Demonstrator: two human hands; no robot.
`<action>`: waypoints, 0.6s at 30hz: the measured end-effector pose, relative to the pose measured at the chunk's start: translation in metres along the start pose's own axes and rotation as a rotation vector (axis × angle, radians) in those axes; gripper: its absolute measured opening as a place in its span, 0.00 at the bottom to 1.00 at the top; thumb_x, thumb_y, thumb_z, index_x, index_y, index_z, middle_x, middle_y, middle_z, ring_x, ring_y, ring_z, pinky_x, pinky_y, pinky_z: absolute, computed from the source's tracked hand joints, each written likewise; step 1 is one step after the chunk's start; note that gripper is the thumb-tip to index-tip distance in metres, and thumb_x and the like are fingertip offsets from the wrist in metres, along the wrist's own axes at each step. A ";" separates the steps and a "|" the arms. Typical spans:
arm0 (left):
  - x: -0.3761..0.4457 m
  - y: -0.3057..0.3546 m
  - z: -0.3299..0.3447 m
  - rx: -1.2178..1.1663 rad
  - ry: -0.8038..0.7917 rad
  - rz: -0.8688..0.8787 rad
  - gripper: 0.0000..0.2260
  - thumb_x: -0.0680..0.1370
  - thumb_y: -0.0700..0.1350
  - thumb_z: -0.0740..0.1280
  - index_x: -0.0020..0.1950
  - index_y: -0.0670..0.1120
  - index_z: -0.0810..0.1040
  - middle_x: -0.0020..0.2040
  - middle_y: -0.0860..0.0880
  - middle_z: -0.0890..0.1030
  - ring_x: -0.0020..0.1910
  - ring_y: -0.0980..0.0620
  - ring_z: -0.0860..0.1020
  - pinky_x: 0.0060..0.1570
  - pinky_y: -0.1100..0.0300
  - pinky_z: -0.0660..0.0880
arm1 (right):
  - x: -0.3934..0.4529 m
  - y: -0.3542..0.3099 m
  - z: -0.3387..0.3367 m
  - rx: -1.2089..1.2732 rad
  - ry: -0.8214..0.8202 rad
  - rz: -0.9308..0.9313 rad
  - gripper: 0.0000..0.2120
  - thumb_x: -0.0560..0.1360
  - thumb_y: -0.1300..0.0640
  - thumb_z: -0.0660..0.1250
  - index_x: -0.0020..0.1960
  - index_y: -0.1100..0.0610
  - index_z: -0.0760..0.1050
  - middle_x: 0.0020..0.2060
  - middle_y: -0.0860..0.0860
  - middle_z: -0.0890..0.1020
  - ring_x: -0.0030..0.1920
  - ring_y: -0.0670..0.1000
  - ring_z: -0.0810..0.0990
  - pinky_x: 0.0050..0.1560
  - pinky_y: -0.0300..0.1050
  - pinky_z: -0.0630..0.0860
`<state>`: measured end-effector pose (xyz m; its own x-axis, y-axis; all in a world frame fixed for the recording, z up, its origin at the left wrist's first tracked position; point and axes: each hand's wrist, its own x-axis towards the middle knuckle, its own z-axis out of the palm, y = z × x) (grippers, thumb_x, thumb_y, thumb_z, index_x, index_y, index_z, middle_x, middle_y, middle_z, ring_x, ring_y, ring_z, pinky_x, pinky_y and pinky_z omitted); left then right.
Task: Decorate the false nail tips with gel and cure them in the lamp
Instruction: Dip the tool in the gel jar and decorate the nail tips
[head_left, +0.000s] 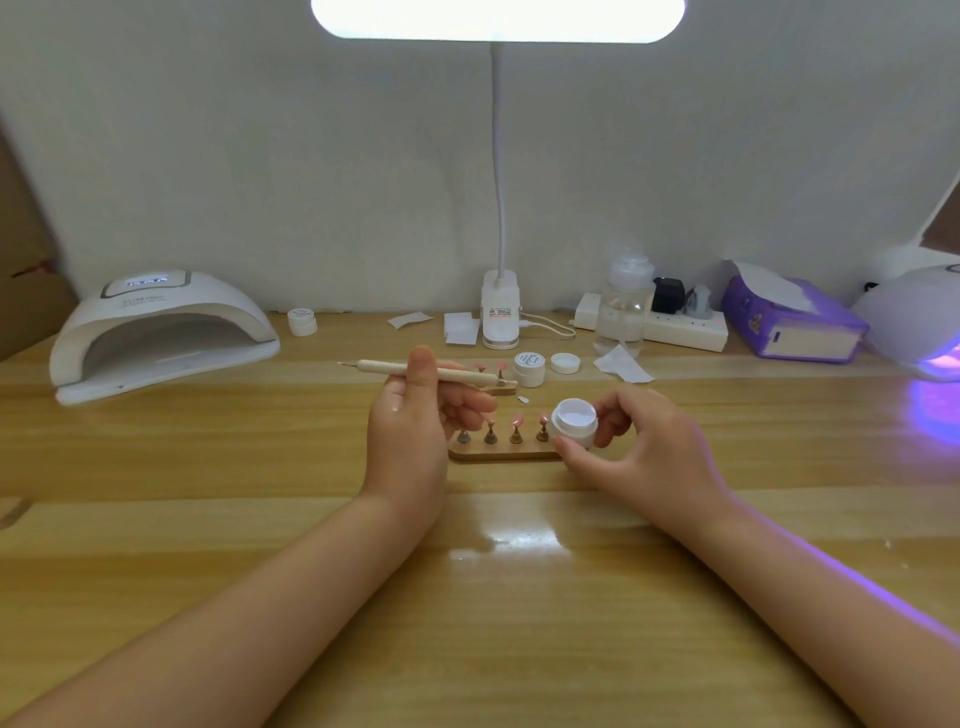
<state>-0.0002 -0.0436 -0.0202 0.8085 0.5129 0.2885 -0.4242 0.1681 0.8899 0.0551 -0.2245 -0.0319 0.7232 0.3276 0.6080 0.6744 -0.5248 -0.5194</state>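
Observation:
My left hand (415, 421) holds a cream nail pen (384, 367) level, its metal tip pointing left. An open white gel jar (574, 420), tilted toward me, is gripped by my right hand (644, 441). Between the hands a wooden holder (498, 455) carries several pink false nail tips (516, 422) on small brass stands. A second holder with pink tips (491, 370) lies behind the pen. The white curing lamp (161, 332) stands at the left, its mouth facing me.
A closed gel jar (530, 368) and a loose lid (564, 362) sit behind the holders, another jar (302, 321) near the lamp. The desk lamp base (500, 317), a clear bottle (623, 306), power strip (680, 332), purple tissue box (795, 322) and a lit second lamp (919, 317) line the back.

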 end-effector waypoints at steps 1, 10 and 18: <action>0.001 0.002 0.000 -0.040 -0.013 -0.040 0.21 0.82 0.52 0.55 0.38 0.44 0.80 0.32 0.44 0.82 0.29 0.52 0.77 0.32 0.63 0.76 | 0.001 0.001 -0.001 -0.009 0.037 0.020 0.15 0.63 0.46 0.74 0.40 0.53 0.74 0.32 0.45 0.75 0.38 0.44 0.73 0.38 0.34 0.66; 0.001 0.006 -0.002 -0.136 -0.036 -0.158 0.12 0.82 0.41 0.53 0.45 0.40 0.73 0.30 0.43 0.81 0.27 0.51 0.77 0.29 0.62 0.75 | 0.013 0.027 -0.009 -0.213 -0.022 0.322 0.13 0.65 0.44 0.72 0.45 0.50 0.77 0.37 0.44 0.72 0.47 0.51 0.70 0.40 0.42 0.62; -0.002 0.001 -0.001 -0.092 -0.042 -0.128 0.11 0.81 0.40 0.53 0.48 0.41 0.75 0.30 0.43 0.81 0.29 0.51 0.78 0.29 0.62 0.75 | 0.018 0.038 -0.007 -0.260 -0.107 0.478 0.15 0.65 0.44 0.70 0.47 0.51 0.80 0.42 0.46 0.75 0.53 0.54 0.73 0.47 0.45 0.68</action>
<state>-0.0027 -0.0435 -0.0206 0.8738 0.4472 0.1908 -0.3503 0.3069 0.8849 0.0925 -0.2443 -0.0369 0.9599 0.0768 0.2696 0.2188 -0.8066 -0.5491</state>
